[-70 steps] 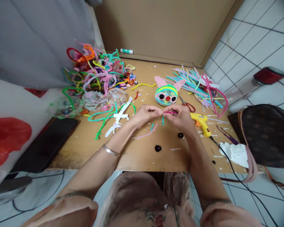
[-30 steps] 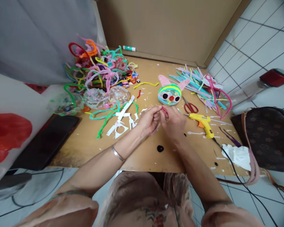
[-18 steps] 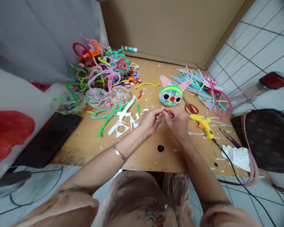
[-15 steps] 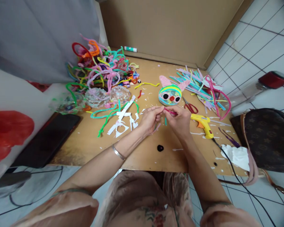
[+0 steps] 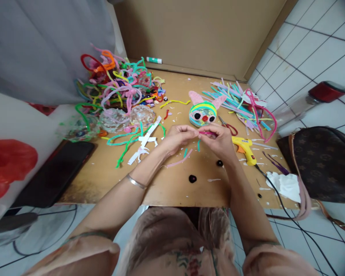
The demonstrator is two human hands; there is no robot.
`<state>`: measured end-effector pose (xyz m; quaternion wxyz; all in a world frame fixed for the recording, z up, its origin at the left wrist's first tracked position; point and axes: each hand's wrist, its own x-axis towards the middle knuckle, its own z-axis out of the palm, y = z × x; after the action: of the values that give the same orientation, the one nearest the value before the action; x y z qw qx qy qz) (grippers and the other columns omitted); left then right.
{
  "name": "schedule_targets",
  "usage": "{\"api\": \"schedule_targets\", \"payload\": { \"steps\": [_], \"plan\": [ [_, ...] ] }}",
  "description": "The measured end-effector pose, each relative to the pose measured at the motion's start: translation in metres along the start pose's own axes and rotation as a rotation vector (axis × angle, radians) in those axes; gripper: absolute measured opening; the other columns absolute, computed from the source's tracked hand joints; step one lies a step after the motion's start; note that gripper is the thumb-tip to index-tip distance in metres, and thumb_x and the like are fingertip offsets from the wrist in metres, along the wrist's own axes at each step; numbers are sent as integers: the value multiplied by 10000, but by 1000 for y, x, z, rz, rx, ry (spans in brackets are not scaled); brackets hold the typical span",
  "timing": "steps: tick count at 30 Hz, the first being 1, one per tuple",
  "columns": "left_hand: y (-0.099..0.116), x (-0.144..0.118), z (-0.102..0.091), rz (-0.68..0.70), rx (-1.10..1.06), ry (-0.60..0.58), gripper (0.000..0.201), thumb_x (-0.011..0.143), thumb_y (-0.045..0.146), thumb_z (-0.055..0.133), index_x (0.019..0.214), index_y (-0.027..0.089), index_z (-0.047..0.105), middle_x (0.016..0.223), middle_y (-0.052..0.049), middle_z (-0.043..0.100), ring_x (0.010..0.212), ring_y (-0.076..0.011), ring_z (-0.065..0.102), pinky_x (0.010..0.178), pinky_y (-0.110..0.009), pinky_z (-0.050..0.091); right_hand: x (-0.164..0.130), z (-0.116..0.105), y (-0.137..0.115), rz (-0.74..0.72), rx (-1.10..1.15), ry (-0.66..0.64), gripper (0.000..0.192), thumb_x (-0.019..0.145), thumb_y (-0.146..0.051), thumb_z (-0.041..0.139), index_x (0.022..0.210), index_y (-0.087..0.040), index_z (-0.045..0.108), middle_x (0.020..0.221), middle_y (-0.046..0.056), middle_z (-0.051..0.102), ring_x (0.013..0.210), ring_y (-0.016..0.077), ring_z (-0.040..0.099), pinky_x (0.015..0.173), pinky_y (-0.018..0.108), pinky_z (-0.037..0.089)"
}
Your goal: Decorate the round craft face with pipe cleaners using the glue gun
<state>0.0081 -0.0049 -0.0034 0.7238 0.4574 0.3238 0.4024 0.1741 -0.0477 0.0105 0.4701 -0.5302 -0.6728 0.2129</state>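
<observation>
Between my hands is a short magenta pipe cleaner (image 5: 209, 133), mostly covered by the fingers. My left hand (image 5: 180, 138) pinches its left end, while my right hand (image 5: 218, 138) is closed round the rest. Just beyond the fingertips sits a round craft animal head (image 5: 202, 114) with pink ears, black eyes and a red nose. Below the hands lie a dark round piece (image 5: 192, 179) and a smaller black one (image 5: 219, 163). Short teal bits (image 5: 198, 145) and a pale pink strip (image 5: 181, 159) are close by.
A tangled heap of pipe cleaners (image 5: 117, 82) fills the left, near white paper scraps (image 5: 149, 134) and a black phone (image 5: 54, 172). To the right are red-handled scissors (image 5: 230, 127), a yellow glue gun (image 5: 245, 148) with its cord, straight pipe cleaners (image 5: 232, 97) and a brown bag (image 5: 324, 165).
Both hands stay together on the magenta pipe cleaner; the left fingers have straightened somewhat. The small black piece near my right wrist now shows. The whole view has shifted slightly.
</observation>
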Motion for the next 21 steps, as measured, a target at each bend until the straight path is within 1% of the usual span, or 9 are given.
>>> {"api": "schedule_targets", "payload": {
  "steps": [3,5,7,9,12,14,17,19,21],
  "plan": [
    [3,1,-4,-82,-21,-92,168,599,226,853,605,129,716,522,12,554,461,-25,284,469,-225,163,1,-4,-1,-17,37,-90,164,763,-368,746,780,-207,770,757,22,680,695,149,580,647,286,476],
    [4,1,-4,-98,-69,-111,177,601,205,848,589,122,692,484,40,482,451,-17,264,463,-211,151,1,-5,-1,-13,57,-108,193,777,-396,744,801,-206,775,780,31,690,716,156,595,646,286,476],
    [5,1,-3,-99,-125,-85,191,608,176,842,572,121,663,474,63,422,448,-9,252,453,-194,152,1,-5,-1,-10,41,-85,202,808,-390,710,828,-200,776,798,39,697,708,155,591,631,281,463],
    [6,1,-1,-107,-163,-46,207,621,142,837,568,122,638,480,76,385,448,-4,254,446,-176,162,1,-6,0,-16,-25,-41,193,827,-360,674,835,-195,773,765,34,690,653,142,556,598,274,434],
    [6,1,1,-120,-189,-10,213,638,110,831,582,120,626,490,80,374,446,0,268,439,-157,176,0,-6,2,-56,-124,3,183,847,-327,636,836,-196,763,710,22,682,573,128,493,571,278,405],
    [5,1,3,-114,-215,12,204,643,102,823,592,117,626,493,80,383,443,3,265,436,-152,179,-2,-3,2,-118,-183,41,183,870,-310,606,826,-205,749,731,30,700,595,144,526,601,293,427],
    [2,1,6,-85,-282,77,193,640,94,802,591,115,617,497,78,407,443,5,258,431,-150,173,-7,9,0,-215,-354,119,217,903,-272,540,782,-220,712,756,48,710,694,185,605,670,314,448],
    [1,2,9,-66,-338,121,222,633,87,791,563,120,583,490,83,399,444,5,257,426,-151,168,-12,20,-2,-240,-489,151,259,925,-247,493,755,-220,687,726,57,692,711,198,615,676,319,431],
    [-1,2,11,-57,-394,156,264,633,81,783,539,129,541,479,91,374,445,2,258,422,-150,167,-16,30,-3,-243,-570,176,298,951,-236,455,750,-218,674,703,61,679,696,199,611,670,319,415]
  ]
}}
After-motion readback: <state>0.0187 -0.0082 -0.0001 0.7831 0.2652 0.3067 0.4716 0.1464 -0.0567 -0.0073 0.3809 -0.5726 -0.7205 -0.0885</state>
